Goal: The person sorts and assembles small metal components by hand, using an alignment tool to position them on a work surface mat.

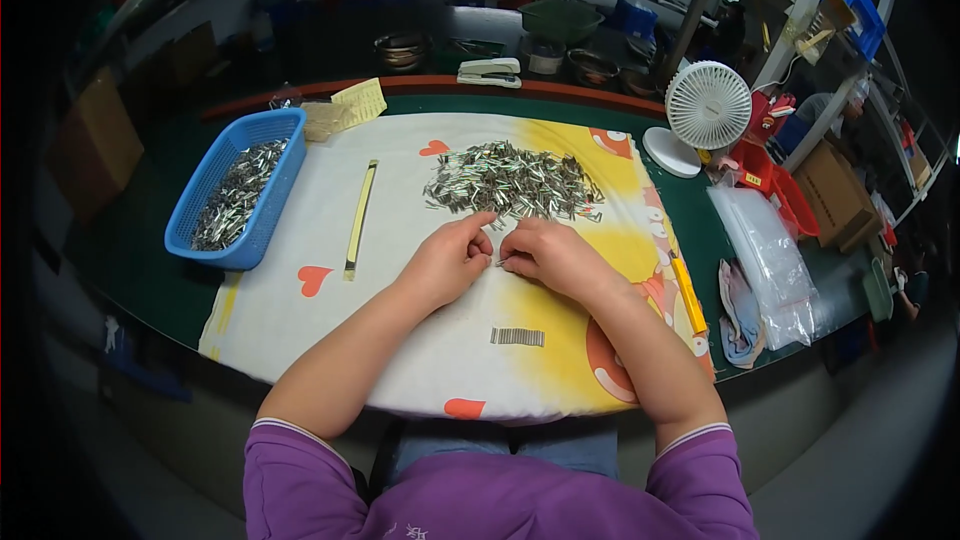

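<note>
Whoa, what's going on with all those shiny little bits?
Someone in a purple shirt is working with small metal pieces. The right hand pinches what looks like one piece; the left hand is close by, but I can't tell if it holds anything. A loose pile lies just beyond the hands, and a neat row lies nearer the person. The blue basket on the left holds more.

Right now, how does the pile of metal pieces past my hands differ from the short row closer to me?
The pile is a jumbled heap, while the row is neatly lined up side by side. The pile spreads wide; the row covers far less cloth. Both look metallic and lie on that cloth.
</note>
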{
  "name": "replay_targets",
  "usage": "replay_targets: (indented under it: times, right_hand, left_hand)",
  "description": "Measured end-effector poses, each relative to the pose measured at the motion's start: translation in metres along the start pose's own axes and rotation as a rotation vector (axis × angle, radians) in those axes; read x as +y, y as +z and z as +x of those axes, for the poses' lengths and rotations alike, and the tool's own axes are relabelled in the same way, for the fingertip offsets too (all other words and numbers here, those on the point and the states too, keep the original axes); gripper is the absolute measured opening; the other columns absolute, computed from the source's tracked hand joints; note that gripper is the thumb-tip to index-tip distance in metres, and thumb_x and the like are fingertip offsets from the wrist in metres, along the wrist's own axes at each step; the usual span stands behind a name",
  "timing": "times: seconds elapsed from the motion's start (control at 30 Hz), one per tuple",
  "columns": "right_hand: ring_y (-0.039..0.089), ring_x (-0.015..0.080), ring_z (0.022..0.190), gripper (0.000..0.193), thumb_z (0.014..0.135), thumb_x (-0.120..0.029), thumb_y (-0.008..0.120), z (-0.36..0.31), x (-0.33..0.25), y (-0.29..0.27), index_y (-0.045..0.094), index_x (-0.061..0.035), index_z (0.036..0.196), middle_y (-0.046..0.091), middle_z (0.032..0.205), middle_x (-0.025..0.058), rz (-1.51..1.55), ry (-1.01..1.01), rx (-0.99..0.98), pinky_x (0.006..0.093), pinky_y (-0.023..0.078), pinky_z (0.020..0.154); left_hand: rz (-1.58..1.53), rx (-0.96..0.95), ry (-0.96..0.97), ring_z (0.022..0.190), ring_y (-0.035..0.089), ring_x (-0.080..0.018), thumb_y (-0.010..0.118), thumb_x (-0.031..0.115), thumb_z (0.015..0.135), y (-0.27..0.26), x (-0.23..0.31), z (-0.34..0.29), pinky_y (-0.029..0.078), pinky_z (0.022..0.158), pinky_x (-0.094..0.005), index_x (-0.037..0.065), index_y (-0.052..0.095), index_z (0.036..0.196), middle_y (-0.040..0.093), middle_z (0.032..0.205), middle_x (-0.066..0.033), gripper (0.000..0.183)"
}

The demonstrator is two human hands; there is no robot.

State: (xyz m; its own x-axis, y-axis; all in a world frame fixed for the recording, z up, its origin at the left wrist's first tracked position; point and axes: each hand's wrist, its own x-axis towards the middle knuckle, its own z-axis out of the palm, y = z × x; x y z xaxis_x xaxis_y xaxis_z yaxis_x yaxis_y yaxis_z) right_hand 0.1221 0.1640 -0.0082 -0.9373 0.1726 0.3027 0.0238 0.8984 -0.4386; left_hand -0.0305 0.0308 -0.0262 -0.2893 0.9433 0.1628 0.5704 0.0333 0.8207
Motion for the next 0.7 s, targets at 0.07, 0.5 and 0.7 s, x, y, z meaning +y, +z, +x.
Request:
replay_targets:
  times: [0.07,0.5,0.7]
  right_hand:
    - [0.062,0.0321,0.085,0.013,0.08,-0.011,0.07,-0.001,-0.002,-0.002,0.068,-0.0051,0.091,0.063,0.089,0.0119,-0.003,0.021,-0.042,0.04,0.051,0.076]
    - [0.063,0.03,0.083,0.011,0.08,-0.013,0.071,-0.01,-0.038,0.006,0.067,-0.007,0.089,0.062,0.087,0.0095,0.167,-0.197,-0.269,0.0385,0.052,0.076]
    - [0.063,0.0282,0.085,0.01,0.082,-0.012,0.07,-0.01,-0.043,0.001,0.068,-0.0066,0.09,0.062,0.088,0.0084,0.263,-0.229,-0.359,0.0371,0.052,0.076]
  left_hand:
    - [0.009,0.007,0.01,0.08,0.06,-0.0135,0.064,-0.003,0.083,0.0,-0.002,0.001,0.051,0.075,-0.0266,0.003,0.051,0.135,0.064,0.092,-0.0052,0.053]
    - [0.12,0.014,0.028,0.079,0.062,-0.0176,0.063,-0.001,0.08,-0.009,0.0,-0.004,0.052,0.074,-0.0299,0.003,0.055,0.13,0.065,0.087,-0.0071,0.05]
    - [0.112,-0.005,0.003,0.077,0.06,-0.0173,0.063,-0.001,0.079,-0.01,0.002,-0.001,0.051,0.073,-0.0298,0.002,0.056,0.128,0.064,0.085,-0.0068,0.049]
